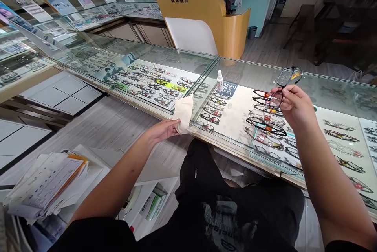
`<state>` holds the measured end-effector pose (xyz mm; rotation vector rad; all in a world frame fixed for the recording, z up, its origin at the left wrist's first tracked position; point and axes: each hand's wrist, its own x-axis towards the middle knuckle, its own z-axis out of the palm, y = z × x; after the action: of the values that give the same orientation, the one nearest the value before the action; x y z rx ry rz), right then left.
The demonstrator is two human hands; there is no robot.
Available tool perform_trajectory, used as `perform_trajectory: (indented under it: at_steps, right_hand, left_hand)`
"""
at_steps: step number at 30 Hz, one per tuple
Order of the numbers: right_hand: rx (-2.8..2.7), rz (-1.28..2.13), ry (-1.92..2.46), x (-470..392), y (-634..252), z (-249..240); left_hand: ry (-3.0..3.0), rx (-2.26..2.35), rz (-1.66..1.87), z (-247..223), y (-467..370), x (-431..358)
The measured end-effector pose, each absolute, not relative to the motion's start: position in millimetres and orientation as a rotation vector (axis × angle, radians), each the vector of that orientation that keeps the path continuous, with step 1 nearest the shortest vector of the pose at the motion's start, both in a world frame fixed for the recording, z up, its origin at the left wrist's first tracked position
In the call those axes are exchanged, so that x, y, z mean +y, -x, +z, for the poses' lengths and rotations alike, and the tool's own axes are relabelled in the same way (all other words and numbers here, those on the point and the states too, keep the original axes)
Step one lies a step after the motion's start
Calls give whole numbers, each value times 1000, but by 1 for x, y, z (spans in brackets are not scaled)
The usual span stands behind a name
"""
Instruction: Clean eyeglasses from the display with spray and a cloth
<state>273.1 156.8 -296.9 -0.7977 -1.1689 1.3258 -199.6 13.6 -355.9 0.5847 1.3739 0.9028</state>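
My right hand (296, 104) pinches a pair of dark-rimmed eyeglasses (285, 77) and holds it up above the glass counter (235, 126). One lens points up and away; the other sits beside my fingers. Lower on the left, at the counter's near edge, my left hand (165, 129) grips a white cloth (183, 114) between thumb and fingers. The cloth hangs upright over the edge of the glass. A small white spray bottle (219, 81) stands on the counter between my hands, and a small clear cap (229, 105) lies nearer to me.
Rows of eyeglass frames (265, 128) lie under the counter glass. Behind it stands a wooden cashier desk (203, 6). At lower left are a stack of papers (50, 181) and an open white drawer (159, 201). More display cases (106, 12) run along the left.
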Motion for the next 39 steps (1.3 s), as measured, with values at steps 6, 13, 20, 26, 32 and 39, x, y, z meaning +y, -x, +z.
perform_trajectory:
  at_steps: [6, 13, 20, 26, 32, 39]
  right_hand:
    - [-1190, 1332, 798, 156, -273, -298]
    - [-1175, 1347, 776, 156, -273, -298]
    - [-1169, 1358, 779, 158, -274, -301]
    - [-1167, 1339, 770, 157, -276, -297]
    - [-1134, 1344, 753, 159, -278, -293]
    - [-1139, 1404, 758, 157, -279, -288]
  left_hand:
    - [-503, 1439, 932, -359, 193, -2]
    - [-1100, 1957, 1128, -362, 190, -31]
    - [-1609, 2036, 1329, -288, 173, -35]
    - [-1393, 1589, 1471, -241, 147, -8]
    - [-1415, 1234, 1505, -221, 100, 55]
    - [-1545, 994, 1295, -224, 36, 127]
